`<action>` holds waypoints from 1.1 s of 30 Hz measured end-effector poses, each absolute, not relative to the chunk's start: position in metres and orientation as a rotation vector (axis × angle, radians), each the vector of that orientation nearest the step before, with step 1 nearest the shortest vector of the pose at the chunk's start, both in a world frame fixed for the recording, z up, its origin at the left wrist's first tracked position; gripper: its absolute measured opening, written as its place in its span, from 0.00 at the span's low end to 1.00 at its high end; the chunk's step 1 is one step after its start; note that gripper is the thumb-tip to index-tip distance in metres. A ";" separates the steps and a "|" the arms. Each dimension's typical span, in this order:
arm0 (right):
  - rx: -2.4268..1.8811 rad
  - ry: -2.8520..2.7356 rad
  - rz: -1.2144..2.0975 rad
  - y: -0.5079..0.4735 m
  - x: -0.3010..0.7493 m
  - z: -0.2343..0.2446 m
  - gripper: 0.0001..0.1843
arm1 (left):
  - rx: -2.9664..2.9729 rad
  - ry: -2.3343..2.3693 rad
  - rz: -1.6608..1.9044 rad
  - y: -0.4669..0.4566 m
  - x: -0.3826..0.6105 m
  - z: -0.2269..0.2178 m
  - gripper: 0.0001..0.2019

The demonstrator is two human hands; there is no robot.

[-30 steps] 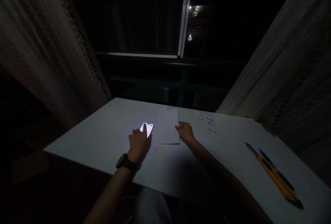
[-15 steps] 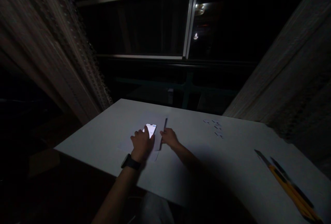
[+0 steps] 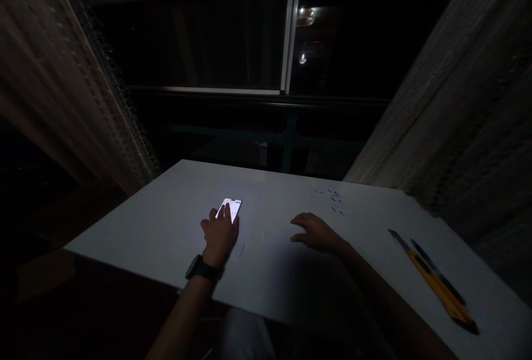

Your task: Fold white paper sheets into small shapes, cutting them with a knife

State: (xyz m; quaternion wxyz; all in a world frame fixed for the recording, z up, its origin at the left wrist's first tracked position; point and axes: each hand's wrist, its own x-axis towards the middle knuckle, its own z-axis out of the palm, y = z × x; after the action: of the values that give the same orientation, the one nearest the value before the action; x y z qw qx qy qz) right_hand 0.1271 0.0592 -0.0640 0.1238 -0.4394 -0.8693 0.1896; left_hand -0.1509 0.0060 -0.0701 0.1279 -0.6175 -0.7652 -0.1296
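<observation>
The phone (image 3: pixel 235 209) lies flat with its screen lit, on top of a pale sheet (image 3: pixel 248 219) whose edge shows to the right of the phone, so that much of the setting-out looks done. Your left hand (image 3: pixel 219 232) rests over the near part of the phone, fingers spread across the glass and not closed round it; a watch (image 3: pixel 201 267) sits on that wrist, nearer you than the phone. Your right hand (image 3: pixel 312 231) is off to the right of the phone, thumb and fingers wide apart with nothing visible between them; you may be touching the table (image 3: pixel 141 221) or just above it, I cannot tell which. Just nearer you than the phone, a small pale corner (image 3: pixel 241 250) sticks out below the sheet, perhaps a second piece of paper. Further to the right of the phone sit a few small slips (image 3: pixel 334 200) with dark marks, grouped close together, apparently laid out already. Well to the right of the phone and nearer you, a yellow cutter (image 3: pixel 436 282) and a slim dark tool (image 3: pixel 432 263), possibly a pen, lie out of your hands. As I judge it, you are partway: the papers are down, while the work at the screen looks unfinished. How much remains there I cannot say, since the display is too small to read.
</observation>
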 end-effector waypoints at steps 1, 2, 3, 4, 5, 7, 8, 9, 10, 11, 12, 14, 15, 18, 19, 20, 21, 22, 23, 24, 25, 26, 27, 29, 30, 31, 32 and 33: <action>-1.273 -2.576 0.537 0.059 0.129 -0.064 0.31 | -1.794 -2.214 -0.394 0.006 -0.151 -0.070 0.26; -1.268 -2.613 0.521 0.058 0.131 -0.063 0.32 | -1.792 -2.200 -0.415 0.005 -0.150 -0.069 0.26; -1.272 -2.644 0.508 0.058 0.131 -0.062 0.33 | -1.789 -2.186 -0.439 0.005 -0.148 -0.068 0.26; -1.287 -2.669 0.498 0.058 0.131 -0.061 0.33 | -1.789 -2.169 -0.467 0.004 -0.146 -0.066 0.26; -1.319 -2.686 0.489 0.058 0.131 -0.059 0.32 | -1.795 -2.153 -0.500 0.004 -0.144 -0.065 0.26; -1.427 -2.684 0.465 0.057 0.131 -0.057 0.32 | -1.839 -2.110 -0.576 0.004 -0.135 -0.063 0.24; -1.487 -2.667 0.452 0.056 0.131 -0.057 0.32 | -1.882 -2.082 -0.621 0.005 -0.130 -0.062 0.23; -1.539 -2.638 0.443 0.055 0.132 -0.058 0.31 | -1.937 -2.052 -0.672 0.006 -0.123 -0.062 0.22; -1.580 -2.597 0.443 0.054 0.133 -0.059 0.30 | -2.001 -2.020 -0.733 0.008 -0.116 -0.062 0.21; -1.609 -2.547 0.457 0.054 0.136 -0.059 0.27 | -2.069 -1.993 -0.806 0.011 -0.109 -0.063 0.21; -1.629 -2.488 0.490 0.053 0.139 -0.060 0.23 | -2.136 -1.981 -0.892 0.014 -0.102 -0.063 0.21; -1.642 -2.327 0.638 0.053 0.148 -0.060 0.15 | -2.270 -2.023 -1.093 0.020 -0.088 -0.063 0.22; -1.630 -2.219 0.751 0.053 0.154 -0.059 0.13 | -2.346 -2.076 -1.202 0.023 -0.082 -0.062 0.22; -1.507 -1.851 1.085 0.054 0.174 -0.053 0.15 | -2.649 -2.278 -1.538 0.035 -0.068 -0.058 0.25; -1.463 -1.739 1.148 0.054 0.181 -0.051 0.17 | -2.771 -2.329 -1.646 0.040 -0.064 -0.057 0.25; -1.431 -1.635 1.176 0.053 0.187 -0.049 0.18 | -2.876 -2.363 -1.757 0.045 -0.061 -0.056 0.25; -1.410 -1.542 1.178 0.053 0.193 -0.047 0.19 | -2.947 -2.384 -1.870 0.049 -0.058 -0.055 0.23; -1.396 -1.457 1.164 0.053 0.199 -0.047 0.20 | -2.975 -2.397 -1.981 0.054 -0.055 -0.055 0.22; -1.389 -1.381 1.143 0.052 0.204 -0.046 0.20 | -2.964 -2.409 -2.082 0.059 -0.051 -0.056 0.21; -1.387 -1.321 1.124 0.052 0.208 -0.047 0.21 | -2.921 -2.425 -2.167 0.064 -0.047 -0.056 0.20; -1.381 -1.283 1.124 0.051 0.212 -0.047 0.20 | -2.858 -2.451 -2.234 0.069 -0.044 -0.057 0.19; -1.359 -1.272 1.155 0.050 0.215 -0.048 0.20 | -2.797 -2.475 -2.284 0.072 -0.040 -0.059 0.19; -1.320 -1.283 1.214 0.048 0.218 -0.049 0.20 | -2.749 -2.492 -2.323 0.076 -0.036 -0.060 0.19; -1.209 -1.347 1.377 0.046 0.222 -0.052 0.21 | -2.680 -2.490 -2.401 0.079 -0.031 -0.064 0.20; -1.161 -1.383 1.455 0.044 0.223 -0.053 0.22 | -2.674 -2.481 -2.414 0.080 -0.030 -0.066 0.20; -1.137 -1.410 1.512 0.043 0.224 -0.054 0.22 | -2.693 -2.473 -2.399 0.079 -0.029 -0.068 0.20; -1.136 -1.426 1.543 0.042 0.225 -0.055 0.23 | -2.738 -2.467 -2.357 0.078 -0.029 -0.070 0.21; -1.148 -1.432 1.555 0.042 0.226 -0.055 0.22 | -2.791 -2.463 -2.305 0.077 -0.030 -0.072 0.21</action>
State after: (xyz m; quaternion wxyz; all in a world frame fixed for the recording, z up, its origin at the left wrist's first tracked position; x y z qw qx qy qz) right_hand 0.2257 0.0416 -0.0554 0.3598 -0.4454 -0.5554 0.6030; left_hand -0.0299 0.0771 -0.0717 -0.5797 -0.5194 -0.4584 -0.4289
